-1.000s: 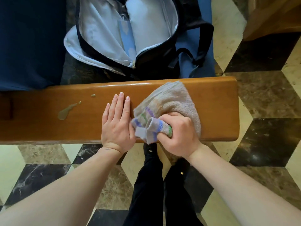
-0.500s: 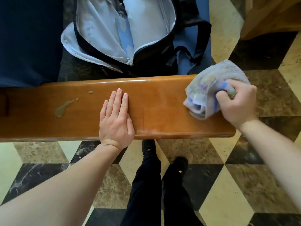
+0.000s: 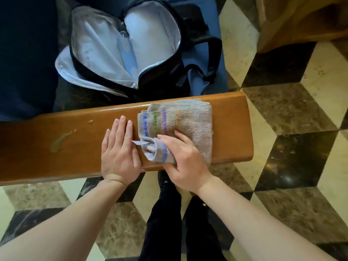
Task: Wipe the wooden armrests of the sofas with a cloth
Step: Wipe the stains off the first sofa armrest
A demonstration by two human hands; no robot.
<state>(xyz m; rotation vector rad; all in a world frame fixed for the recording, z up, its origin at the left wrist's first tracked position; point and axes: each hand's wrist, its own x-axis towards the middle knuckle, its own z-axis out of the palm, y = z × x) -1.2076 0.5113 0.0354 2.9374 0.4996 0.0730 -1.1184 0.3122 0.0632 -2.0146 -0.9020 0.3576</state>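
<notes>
Right hand [image 3: 185,162] grip on cloth [image 3: 190,123]

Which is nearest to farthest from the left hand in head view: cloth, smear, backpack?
From the left hand:
1. Cloth, right beside it, touching its tag.
2. Smear, on the armrest, further left.
3. Backpack, beyond the armrest on the seat.

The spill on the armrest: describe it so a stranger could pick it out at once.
Find the long wooden armrest running across the view. Left of the flat left hand lies a pale, elongated smear with a small droplet beyond it, the only dull marks on the glossy wood.
</notes>
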